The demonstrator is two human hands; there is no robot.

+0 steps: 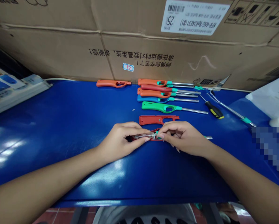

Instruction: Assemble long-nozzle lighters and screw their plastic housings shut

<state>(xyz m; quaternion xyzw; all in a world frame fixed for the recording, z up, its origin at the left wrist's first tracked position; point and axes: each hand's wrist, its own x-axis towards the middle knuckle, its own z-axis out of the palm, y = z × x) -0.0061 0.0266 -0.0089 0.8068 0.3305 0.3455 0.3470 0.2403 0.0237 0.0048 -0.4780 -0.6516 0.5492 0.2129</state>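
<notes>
My left hand (126,138) is closed on a clear fuel tank (143,136) of a long-nosed lighter, held lengthwise between thumb and fingers. My right hand (182,137) pinches at the tank's right end, by a small pale fitting; what lies between its fingertips is too small to make out. Under both hands is an open red lighter half-shell (157,139), with a thin white wire and a teal part partly showing. Its metal tube (209,137) sticks out right of my right hand. Just beyond my hands lies the other red half-shell (159,119), its inside facing up.
Several lighters, including a green one (161,107), lie stacked at the back, near an orange lighter handle (112,83). A screwdriver (214,109) and a loose metal tube (233,111) are at right. A large cardboard box (71,56) walls the back; a power strip (20,93) is left.
</notes>
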